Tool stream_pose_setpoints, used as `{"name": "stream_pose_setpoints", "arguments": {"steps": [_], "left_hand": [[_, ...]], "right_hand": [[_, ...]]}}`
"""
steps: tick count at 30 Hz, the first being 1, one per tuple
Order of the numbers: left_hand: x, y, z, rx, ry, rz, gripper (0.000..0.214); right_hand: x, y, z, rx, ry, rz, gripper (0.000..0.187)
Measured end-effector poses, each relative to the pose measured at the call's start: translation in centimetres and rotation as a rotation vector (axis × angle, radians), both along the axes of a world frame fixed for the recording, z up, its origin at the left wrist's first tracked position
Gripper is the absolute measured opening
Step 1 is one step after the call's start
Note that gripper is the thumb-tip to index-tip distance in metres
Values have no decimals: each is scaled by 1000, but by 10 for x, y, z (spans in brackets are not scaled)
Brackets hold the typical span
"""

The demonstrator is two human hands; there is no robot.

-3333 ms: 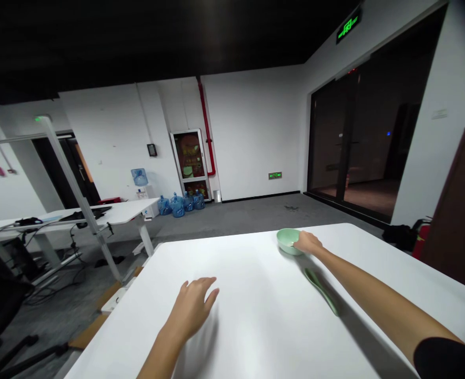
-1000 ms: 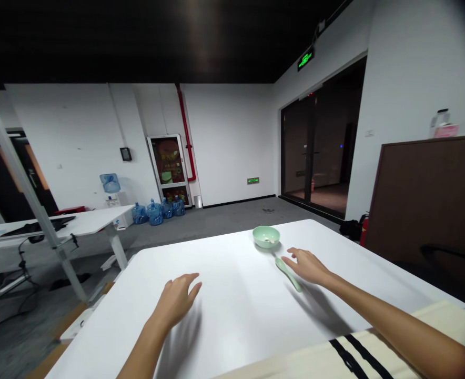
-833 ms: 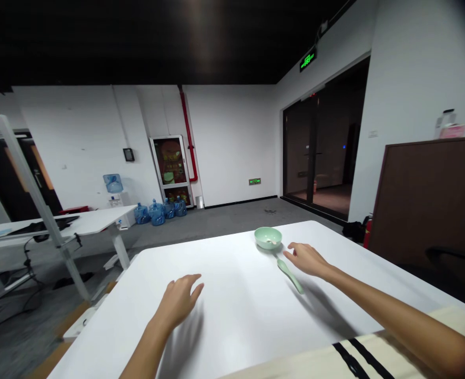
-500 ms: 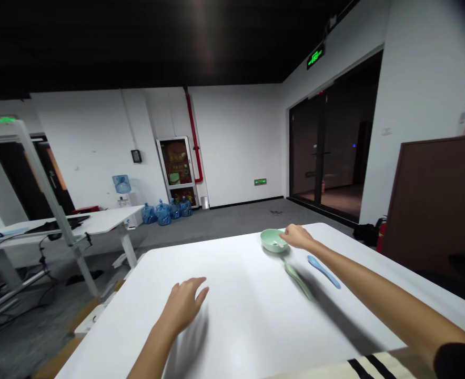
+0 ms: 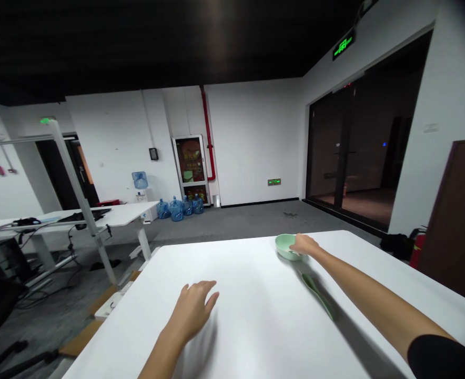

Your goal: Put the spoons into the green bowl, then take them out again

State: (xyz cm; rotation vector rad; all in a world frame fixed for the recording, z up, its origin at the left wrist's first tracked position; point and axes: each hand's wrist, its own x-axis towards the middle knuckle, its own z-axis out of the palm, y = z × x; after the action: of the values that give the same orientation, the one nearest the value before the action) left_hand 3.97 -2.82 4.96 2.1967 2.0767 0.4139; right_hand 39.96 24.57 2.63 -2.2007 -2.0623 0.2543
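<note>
A pale green bowl stands near the far edge of the white table. My right hand reaches out to its right rim, with fingers curled over the edge. A green spoon lies on the table just left of my right forearm, its handle pointing toward me. My left hand lies palm down on the tabletop, fingers stretched out and holding nothing.
To the left stands another white desk with cables and dark gear. Blue water bottles sit by the far wall beside a cabinet. A dark glass door is at right, with a brown panel beside the table.
My right hand went from beside the green spoon forward to the bowl's rim. A blue spoon seen half a second ago no longer shows. My left hand stayed flat.
</note>
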Motion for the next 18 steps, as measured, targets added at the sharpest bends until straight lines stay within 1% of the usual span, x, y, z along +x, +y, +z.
{"name": "stream_pose_setpoints", "arguments": {"steps": [4, 7, 9, 11, 13, 15, 18], "left_hand": [[-1, 1, -2, 3, -1, 8, 48], [-3, 2, -4, 15, 2, 12, 48], [-3, 2, -5, 17, 4, 17, 48], [-2, 2, -5, 13, 6, 26, 48], [-1, 1, -4, 8, 8, 31, 48], [0, 1, -2, 6, 10, 29, 48], [1, 1, -1, 4, 14, 26, 48]], "right_hand": [[2, 10, -9, -13, 14, -7, 17], [6, 17, -15, -29, 45, 12, 14], [7, 21, -20, -34, 66, 36, 16], [6, 24, -23, -39, 69, 27, 18], [5, 25, -26, -35, 59, -2, 24], [3, 23, -25, -4, 55, -26, 35], [3, 13, -14, 65, 64, -30, 49]]}}
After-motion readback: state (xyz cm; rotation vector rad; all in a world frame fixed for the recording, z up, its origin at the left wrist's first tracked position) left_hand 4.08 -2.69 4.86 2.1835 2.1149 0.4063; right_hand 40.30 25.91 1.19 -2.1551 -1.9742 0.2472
